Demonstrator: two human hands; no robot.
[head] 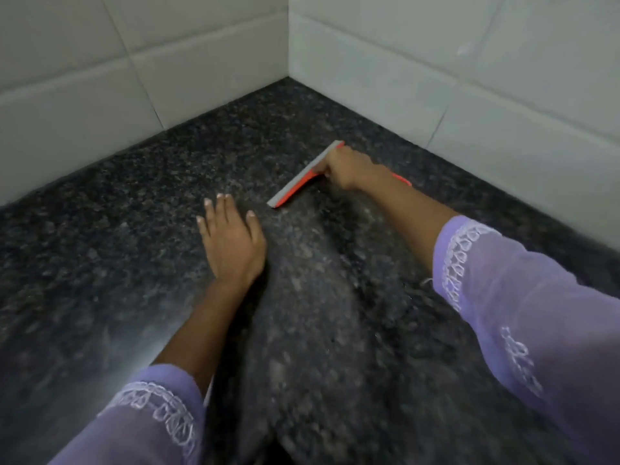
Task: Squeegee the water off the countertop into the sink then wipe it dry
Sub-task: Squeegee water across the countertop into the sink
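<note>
A red squeegee [295, 182] with a grey rubber blade lies edge-down on the dark speckled granite countertop [117, 229], near the corner of the walls. My right hand [349, 169] grips its handle from above; the handle's red end pokes out behind my wrist. My left hand [231, 236] rests flat on the countertop with fingers straight, a little to the left of the blade's near end and apart from it. The sink is out of view. The frame is blurred, so water on the stone is hard to make out.
White tiled walls [469, 78] meet in a corner behind the squeegee and bound the countertop at the back and right. Purple sleeves with white embroidery cover both forearms. A pale glare lies on the stone at the lower left.
</note>
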